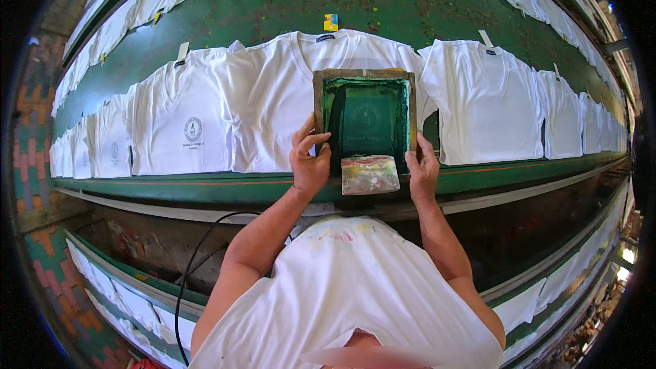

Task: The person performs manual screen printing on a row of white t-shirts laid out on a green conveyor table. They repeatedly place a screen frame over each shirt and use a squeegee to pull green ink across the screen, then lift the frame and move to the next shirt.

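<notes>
Seen from above, a person in a white top stands at a long green bench [205,188] lined with white T-shirts laid flat side by side. A wooden-framed printing screen [365,119], its mesh stained green, sits on the shirt directly in front of the person [273,106], over the chest area. The left hand [309,157] rests against the frame's left edge, fingers partly spread and curled loosely, thumb toward the wood; it steadies the frame and is not clamped around it. The right hand [424,167] lies at the frame's lower right corner, fingers extended along the wood, likewise pressing, not gripping. Between the hands, at the frame's near edge, lies a paint-smeared squeegee block [370,174] in pale yellow, pink and green; neither hand holds it. The shirt to the left [181,123] already carries a small round dark print, while the shirt to the right [488,102] looks blank. To do this step well, it seems wise to square the frame against the shirt's collar and side seams, press both sides down evenly so the mesh lies flat, and keep the frame from sliding before any ink is drawn across.
</notes>
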`<state>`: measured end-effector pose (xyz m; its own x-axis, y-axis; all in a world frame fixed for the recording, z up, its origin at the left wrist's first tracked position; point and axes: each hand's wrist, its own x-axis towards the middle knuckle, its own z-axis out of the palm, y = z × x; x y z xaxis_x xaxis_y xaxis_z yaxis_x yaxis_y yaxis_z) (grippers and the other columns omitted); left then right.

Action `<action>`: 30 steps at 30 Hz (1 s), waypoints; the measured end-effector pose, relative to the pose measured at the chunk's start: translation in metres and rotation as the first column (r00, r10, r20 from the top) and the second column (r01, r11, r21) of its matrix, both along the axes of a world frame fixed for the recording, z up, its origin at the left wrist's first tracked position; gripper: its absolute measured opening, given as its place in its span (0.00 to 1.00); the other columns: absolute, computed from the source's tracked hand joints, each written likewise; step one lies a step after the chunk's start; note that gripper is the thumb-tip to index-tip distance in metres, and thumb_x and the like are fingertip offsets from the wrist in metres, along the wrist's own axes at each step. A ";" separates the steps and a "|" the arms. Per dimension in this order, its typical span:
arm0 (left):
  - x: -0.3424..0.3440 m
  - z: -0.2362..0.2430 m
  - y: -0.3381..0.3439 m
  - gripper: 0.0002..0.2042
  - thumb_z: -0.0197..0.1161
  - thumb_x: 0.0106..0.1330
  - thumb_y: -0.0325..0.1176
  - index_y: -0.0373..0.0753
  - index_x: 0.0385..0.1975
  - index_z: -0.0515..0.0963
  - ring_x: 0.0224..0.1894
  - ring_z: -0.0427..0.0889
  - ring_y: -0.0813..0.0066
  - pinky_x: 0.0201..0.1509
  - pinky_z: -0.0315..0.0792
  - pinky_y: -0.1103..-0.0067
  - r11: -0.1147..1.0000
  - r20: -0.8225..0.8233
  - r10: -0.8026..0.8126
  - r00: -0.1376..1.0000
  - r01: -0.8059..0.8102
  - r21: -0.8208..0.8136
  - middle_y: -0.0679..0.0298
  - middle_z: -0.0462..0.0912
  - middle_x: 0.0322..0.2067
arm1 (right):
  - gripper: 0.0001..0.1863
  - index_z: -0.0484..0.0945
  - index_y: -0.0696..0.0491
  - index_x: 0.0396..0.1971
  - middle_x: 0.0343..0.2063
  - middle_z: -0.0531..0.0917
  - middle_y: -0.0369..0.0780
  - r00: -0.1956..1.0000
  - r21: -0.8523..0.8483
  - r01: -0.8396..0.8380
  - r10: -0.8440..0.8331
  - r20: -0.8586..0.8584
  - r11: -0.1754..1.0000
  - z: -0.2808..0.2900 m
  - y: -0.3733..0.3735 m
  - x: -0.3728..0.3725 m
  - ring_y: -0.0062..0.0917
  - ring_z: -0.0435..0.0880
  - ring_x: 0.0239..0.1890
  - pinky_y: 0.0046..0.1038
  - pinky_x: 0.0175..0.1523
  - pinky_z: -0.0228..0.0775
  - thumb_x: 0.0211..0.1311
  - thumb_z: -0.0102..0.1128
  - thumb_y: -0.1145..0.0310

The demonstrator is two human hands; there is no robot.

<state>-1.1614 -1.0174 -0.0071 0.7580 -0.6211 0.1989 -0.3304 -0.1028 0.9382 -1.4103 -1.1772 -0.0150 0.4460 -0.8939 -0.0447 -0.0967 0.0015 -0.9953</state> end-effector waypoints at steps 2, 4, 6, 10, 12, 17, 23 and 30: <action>0.002 -0.004 -0.001 0.17 0.68 0.61 0.12 0.37 0.46 0.92 0.76 0.78 0.48 0.80 0.72 0.64 1.000 -0.015 -0.006 1.000 0.005 -0.016 0.43 0.79 0.75 | 0.32 0.72 0.62 0.78 0.69 0.80 0.44 0.999 -0.040 -0.021 0.020 -0.030 0.999 -0.002 -0.002 0.001 0.31 0.80 0.69 0.34 0.76 0.69 0.77 0.67 0.74; 0.004 -0.007 -0.003 0.16 0.68 0.62 0.12 0.36 0.46 0.92 0.76 0.78 0.49 0.79 0.73 0.65 1.000 -0.038 -0.011 0.999 0.010 -0.030 0.44 0.78 0.75 | 0.33 0.71 0.62 0.78 0.70 0.79 0.45 0.998 -0.052 -0.032 0.029 -0.049 0.998 -0.003 -0.003 0.002 0.32 0.80 0.71 0.35 0.77 0.68 0.76 0.68 0.74; 0.005 -0.009 -0.004 0.16 0.68 0.63 0.12 0.35 0.46 0.91 0.76 0.78 0.52 0.78 0.74 0.67 0.999 -0.081 -0.010 0.997 0.008 -0.031 0.45 0.78 0.76 | 0.35 0.70 0.62 0.79 0.71 0.79 0.46 0.998 -0.044 -0.039 0.037 -0.042 0.998 -0.004 -0.003 0.003 0.34 0.79 0.72 0.36 0.79 0.67 0.75 0.69 0.74; 0.003 -0.008 -0.003 0.14 0.68 0.65 0.12 0.35 0.46 0.91 0.77 0.77 0.56 0.76 0.75 0.70 1.000 -0.195 -0.010 0.981 0.006 -0.022 0.47 0.76 0.77 | 0.36 0.69 0.62 0.79 0.72 0.78 0.48 0.996 -0.082 -0.043 0.036 -0.082 0.996 -0.007 -0.004 0.004 0.37 0.77 0.74 0.38 0.80 0.66 0.74 0.69 0.74; 0.004 -0.009 -0.002 0.13 0.69 0.66 0.12 0.34 0.46 0.91 0.78 0.77 0.58 0.75 0.76 0.72 0.999 -0.208 -0.023 0.978 0.017 -0.032 0.48 0.75 0.78 | 0.36 0.70 0.62 0.79 0.72 0.78 0.48 0.997 -0.073 -0.037 0.032 -0.071 0.997 -0.007 -0.004 0.004 0.38 0.77 0.74 0.39 0.80 0.66 0.74 0.70 0.73; 0.008 -0.012 -0.001 0.12 0.68 0.68 0.13 0.34 0.45 0.91 0.77 0.77 0.61 0.75 0.75 0.73 0.999 -0.191 -0.025 0.981 0.031 0.030 0.48 0.75 0.78 | 0.37 0.69 0.63 0.79 0.72 0.77 0.49 0.993 -0.084 -0.062 0.053 -0.109 0.995 -0.008 -0.006 0.002 0.37 0.76 0.75 0.38 0.81 0.64 0.74 0.71 0.72; 0.010 -0.016 -0.003 0.11 0.69 0.68 0.14 0.34 0.44 0.90 0.69 0.81 0.69 0.62 0.76 0.80 0.998 -0.209 -0.041 0.977 0.029 -0.061 0.47 0.75 0.79 | 0.36 0.68 0.63 0.81 0.75 0.75 0.47 0.987 -0.116 -0.085 0.068 -0.146 0.990 -0.012 -0.005 0.000 0.33 0.76 0.76 0.36 0.82 0.64 0.76 0.69 0.75; 0.013 -0.018 -0.003 0.09 0.69 0.68 0.15 0.33 0.42 0.91 0.66 0.83 0.71 0.59 0.76 0.81 0.999 -0.163 -0.037 0.986 0.032 -0.030 0.46 0.76 0.78 | 0.33 0.71 0.63 0.79 0.72 0.78 0.47 0.985 -0.170 -0.059 0.030 -0.172 0.984 -0.013 -0.009 0.005 0.32 0.78 0.74 0.35 0.80 0.68 0.78 0.68 0.75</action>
